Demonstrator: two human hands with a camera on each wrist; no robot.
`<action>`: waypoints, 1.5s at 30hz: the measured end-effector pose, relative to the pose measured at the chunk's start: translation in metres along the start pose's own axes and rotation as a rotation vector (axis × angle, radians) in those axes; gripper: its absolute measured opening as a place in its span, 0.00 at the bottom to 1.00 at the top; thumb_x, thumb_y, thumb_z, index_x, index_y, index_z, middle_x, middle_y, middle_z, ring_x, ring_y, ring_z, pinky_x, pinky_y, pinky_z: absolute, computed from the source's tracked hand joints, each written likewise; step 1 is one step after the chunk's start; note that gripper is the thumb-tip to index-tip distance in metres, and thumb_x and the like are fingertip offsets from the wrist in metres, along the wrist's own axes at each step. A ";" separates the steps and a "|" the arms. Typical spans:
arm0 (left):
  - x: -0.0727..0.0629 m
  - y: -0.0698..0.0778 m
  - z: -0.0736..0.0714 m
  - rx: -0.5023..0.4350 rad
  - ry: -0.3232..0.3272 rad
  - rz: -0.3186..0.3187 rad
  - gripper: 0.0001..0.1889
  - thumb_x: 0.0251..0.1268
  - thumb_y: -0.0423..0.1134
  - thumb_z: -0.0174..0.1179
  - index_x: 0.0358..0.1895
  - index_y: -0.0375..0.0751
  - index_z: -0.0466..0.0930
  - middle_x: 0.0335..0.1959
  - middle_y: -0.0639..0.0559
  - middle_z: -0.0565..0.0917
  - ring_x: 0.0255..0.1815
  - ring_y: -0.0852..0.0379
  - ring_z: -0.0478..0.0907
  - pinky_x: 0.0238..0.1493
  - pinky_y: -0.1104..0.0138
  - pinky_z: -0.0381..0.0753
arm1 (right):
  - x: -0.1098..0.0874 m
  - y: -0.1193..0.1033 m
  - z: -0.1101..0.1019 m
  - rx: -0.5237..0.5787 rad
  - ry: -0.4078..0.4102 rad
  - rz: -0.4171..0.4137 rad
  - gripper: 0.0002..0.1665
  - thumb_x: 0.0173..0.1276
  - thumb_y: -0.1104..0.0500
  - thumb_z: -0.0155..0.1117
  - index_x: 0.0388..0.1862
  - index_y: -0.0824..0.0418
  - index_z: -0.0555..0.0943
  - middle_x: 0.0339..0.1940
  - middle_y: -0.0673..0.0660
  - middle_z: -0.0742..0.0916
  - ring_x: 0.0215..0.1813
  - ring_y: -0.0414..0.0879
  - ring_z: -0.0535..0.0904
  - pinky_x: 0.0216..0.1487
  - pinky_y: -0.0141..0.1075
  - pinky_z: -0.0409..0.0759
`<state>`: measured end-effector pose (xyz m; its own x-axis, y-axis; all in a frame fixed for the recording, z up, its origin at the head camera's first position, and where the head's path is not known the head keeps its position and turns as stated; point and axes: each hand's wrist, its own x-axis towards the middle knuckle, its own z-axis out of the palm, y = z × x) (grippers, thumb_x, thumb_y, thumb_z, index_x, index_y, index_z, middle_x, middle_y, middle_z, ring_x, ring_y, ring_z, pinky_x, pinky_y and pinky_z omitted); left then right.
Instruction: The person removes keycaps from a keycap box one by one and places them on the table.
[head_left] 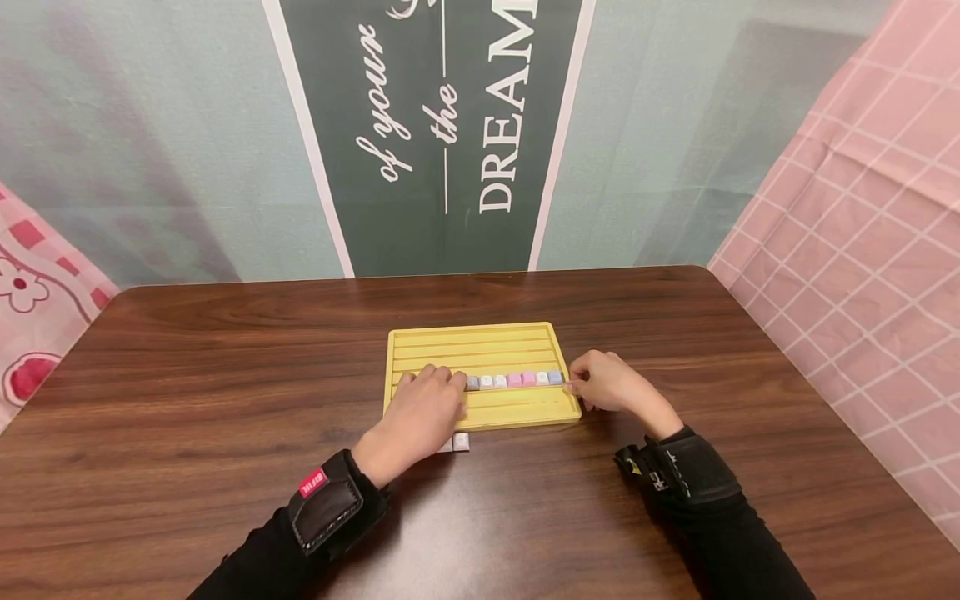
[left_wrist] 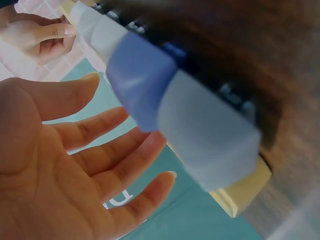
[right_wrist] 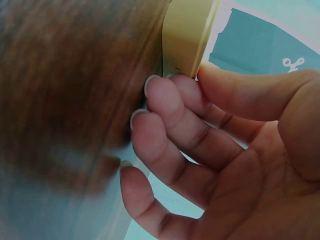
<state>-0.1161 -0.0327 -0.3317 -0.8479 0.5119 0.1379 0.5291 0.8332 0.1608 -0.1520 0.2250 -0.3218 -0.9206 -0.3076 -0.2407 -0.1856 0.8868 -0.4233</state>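
Note:
A yellow tray (head_left: 517, 410) with ridged rows lies on the table, and a line of grey, white, pink and blue keycaps (head_left: 514, 380) sits along one row. My left hand (head_left: 423, 412) reaches over the tray's left part, its fingertips beside the left end of that line. In the left wrist view its fingers (left_wrist: 112, 165) are loosely bent and spread, thumb apart. My right hand (head_left: 611, 382) pinches the tray's right edge, thumb (right_wrist: 240, 92) on the rim and fingers against the side. Light keycaps (head_left: 461, 442) lie in front of the tray, partly hidden by my left hand.
The dark wooden table (head_left: 225, 358) extends around the tray. Behind it hangs a teal cloth (head_left: 637, 150) with lettering. A pink checked cloth (head_left: 862, 208) borders the right side. In the left wrist view, a blue keycap (left_wrist: 140, 75) and a grey keycap (left_wrist: 205, 130) loom close.

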 end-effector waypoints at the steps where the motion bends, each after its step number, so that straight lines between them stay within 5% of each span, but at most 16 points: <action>1: 0.000 0.000 0.000 0.002 -0.003 0.001 0.09 0.60 0.39 0.59 0.38 0.37 0.75 0.31 0.46 0.77 0.37 0.48 0.74 0.36 0.54 0.70 | 0.000 0.000 0.000 0.000 0.001 -0.003 0.16 0.67 0.62 0.56 0.18 0.60 0.74 0.12 0.53 0.76 0.17 0.44 0.69 0.21 0.34 0.63; 22: 0.018 0.002 -0.007 0.087 -0.021 0.025 0.02 0.57 0.31 0.58 0.33 0.39 0.76 0.23 0.47 0.77 0.27 0.51 0.75 0.26 0.60 0.70 | -0.001 0.000 0.001 -0.003 0.007 0.003 0.16 0.66 0.61 0.56 0.17 0.60 0.73 0.12 0.52 0.76 0.17 0.43 0.69 0.21 0.34 0.63; 45: 0.032 0.007 -0.004 0.190 -0.073 -0.010 0.10 0.55 0.26 0.55 0.37 0.42 0.80 0.26 0.48 0.81 0.28 0.51 0.77 0.30 0.59 0.70 | -0.001 -0.001 0.001 0.003 -0.001 0.003 0.16 0.67 0.61 0.56 0.18 0.60 0.74 0.12 0.52 0.76 0.17 0.43 0.69 0.21 0.34 0.63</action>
<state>-0.1390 -0.0112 -0.3224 -0.8568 0.5116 0.0648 0.5110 0.8592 -0.0264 -0.1509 0.2245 -0.3220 -0.9209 -0.3048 -0.2431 -0.1812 0.8866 -0.4255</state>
